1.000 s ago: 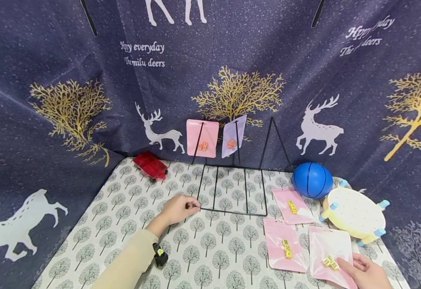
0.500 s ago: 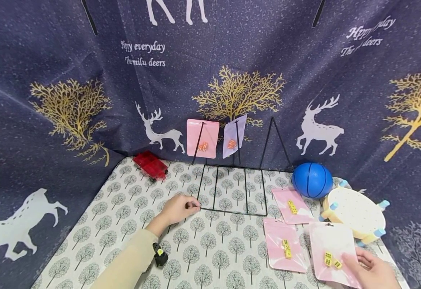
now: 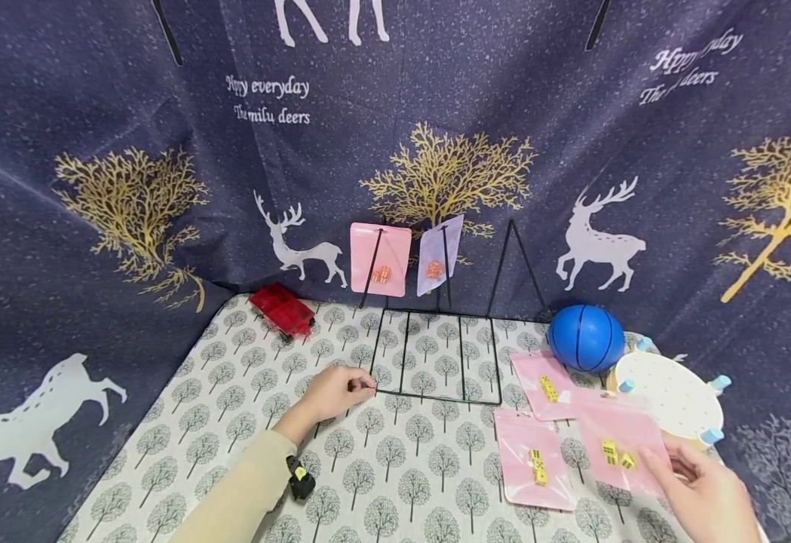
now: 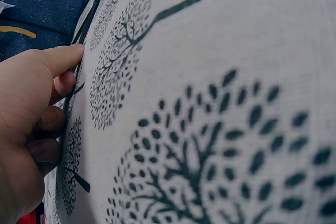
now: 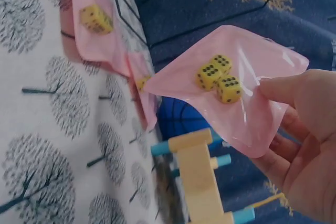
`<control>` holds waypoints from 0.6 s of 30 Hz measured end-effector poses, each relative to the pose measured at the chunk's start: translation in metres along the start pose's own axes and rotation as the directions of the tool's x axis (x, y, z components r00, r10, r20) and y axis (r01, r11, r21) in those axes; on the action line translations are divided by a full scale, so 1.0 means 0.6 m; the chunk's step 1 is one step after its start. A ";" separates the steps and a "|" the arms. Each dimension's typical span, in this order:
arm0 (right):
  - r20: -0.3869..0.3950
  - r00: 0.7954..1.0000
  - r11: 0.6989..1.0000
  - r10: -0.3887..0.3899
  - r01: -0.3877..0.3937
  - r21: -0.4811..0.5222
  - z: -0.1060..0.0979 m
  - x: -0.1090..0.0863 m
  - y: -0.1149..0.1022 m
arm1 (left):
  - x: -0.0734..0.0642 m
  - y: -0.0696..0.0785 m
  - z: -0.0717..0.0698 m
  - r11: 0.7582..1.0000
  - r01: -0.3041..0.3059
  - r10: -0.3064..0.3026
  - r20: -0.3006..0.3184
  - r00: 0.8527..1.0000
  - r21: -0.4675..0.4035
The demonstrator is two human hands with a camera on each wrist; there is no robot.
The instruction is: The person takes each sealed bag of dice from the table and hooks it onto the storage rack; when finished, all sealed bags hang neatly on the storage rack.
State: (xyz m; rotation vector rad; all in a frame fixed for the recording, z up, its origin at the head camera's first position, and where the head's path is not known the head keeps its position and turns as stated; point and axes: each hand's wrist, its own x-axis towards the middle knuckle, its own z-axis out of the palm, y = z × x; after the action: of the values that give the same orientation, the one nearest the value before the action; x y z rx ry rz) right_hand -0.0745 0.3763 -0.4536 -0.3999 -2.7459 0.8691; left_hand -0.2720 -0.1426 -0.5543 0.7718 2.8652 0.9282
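Observation:
My right hand (image 3: 703,486) pinches the edge of a pink zip bag (image 5: 210,114) between thumb and fingers. Inside this bag are yellow dice (image 5: 229,88) with black dots, and it is raised off the cloth. At the centre of the table, my left hand (image 3: 335,392) pinches the front left corner of a black wire rack (image 3: 436,399). A pink bag with orange dice (image 3: 368,260) and a purple bag with an orange die (image 3: 430,264) hang on the rack's upright arms. Two more pink bags, one nearer (image 3: 524,486) and one farther (image 3: 568,403), lie right of the rack with yellow dice inside.
A blue ball (image 3: 587,338) sits at the back right, beside an upturned cream stool (image 3: 673,392) with light-blue feet. A red toy vehicle (image 3: 283,309) stands at the back left. Behind the table hangs a dark blue curtain (image 3: 341,166) with printed deer.
My right hand has lifted the pink bag off the cloth and moved it away from me, so it now overlaps the stool. My left hand has stayed at the rack's corner.

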 end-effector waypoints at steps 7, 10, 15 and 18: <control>-0.130 0.974 0.974 -0.185 0.200 0.109 0.018 0.001 -0.046 | 0.000 0.001 0.000 1.000 0.013 -0.013 -0.001 1.000 -0.009; -0.167 0.965 0.956 -0.202 0.231 0.180 0.029 0.005 -0.067 | 0.000 0.001 0.000 1.000 0.009 -0.009 -0.002 1.000 -0.010; -0.185 0.961 0.921 -0.204 0.252 0.298 0.059 0.011 -0.101 | -0.001 0.000 0.000 1.000 0.003 -0.003 -0.007 1.000 -0.013; -0.189 0.954 0.888 -0.233 0.288 0.358 0.080 0.015 -0.121 | -0.001 0.000 0.001 1.000 0.003 -0.004 -0.008 1.000 -0.019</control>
State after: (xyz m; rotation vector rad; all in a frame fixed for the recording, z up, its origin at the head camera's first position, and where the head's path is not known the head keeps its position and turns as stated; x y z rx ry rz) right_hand -0.1108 0.2969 -0.4479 -0.0120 -2.3507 1.2136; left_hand -0.2714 -0.1427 -0.5547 0.7629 2.8590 0.9588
